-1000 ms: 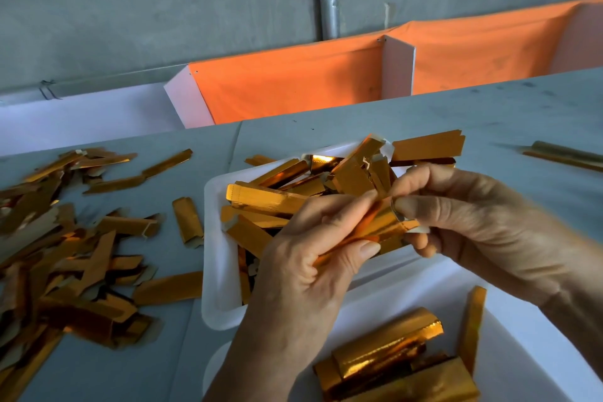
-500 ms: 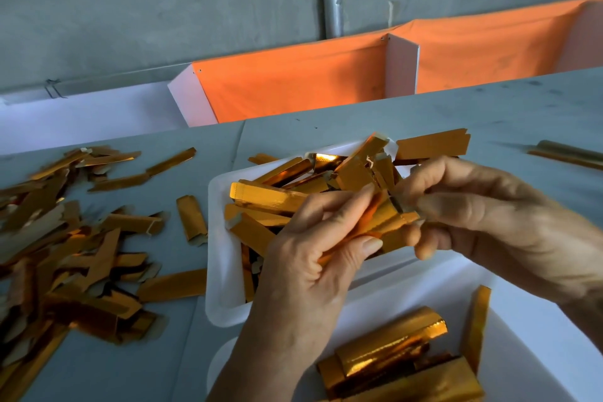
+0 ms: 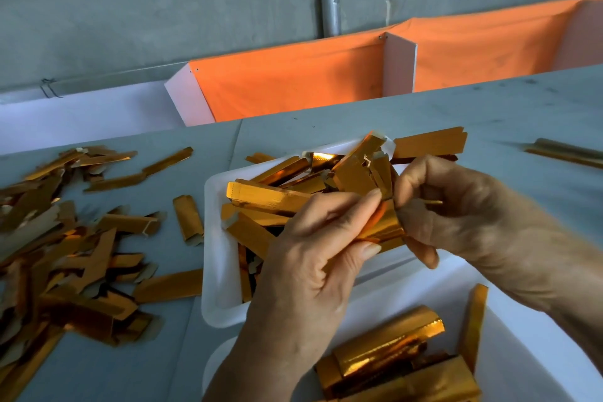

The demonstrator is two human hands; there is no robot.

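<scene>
A shiny gold foil-faced cardboard sleeve point(image 3: 383, 227) is gripped by the left hand point(image 3: 313, 274), with its fingers curled round it, and is pinched at its other end by the right hand point(image 3: 473, 222). It is held above the 4 o'clock corner of a white rectangular plastic tray point(image 3: 213, 238). At 9 o'clock of that tray, a pile of flat gold blanks point(image 3: 65, 258) is spread on the grey table point(image 3: 522, 114). At 5 o'clock, folded gold boxes point(image 3: 388, 356) are laid in a 2nd white tray point(image 3: 538, 336).

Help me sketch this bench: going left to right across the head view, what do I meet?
Loose pile of gold strips → left hand → held gold piece → right hand → lone gold strip.
</scene>
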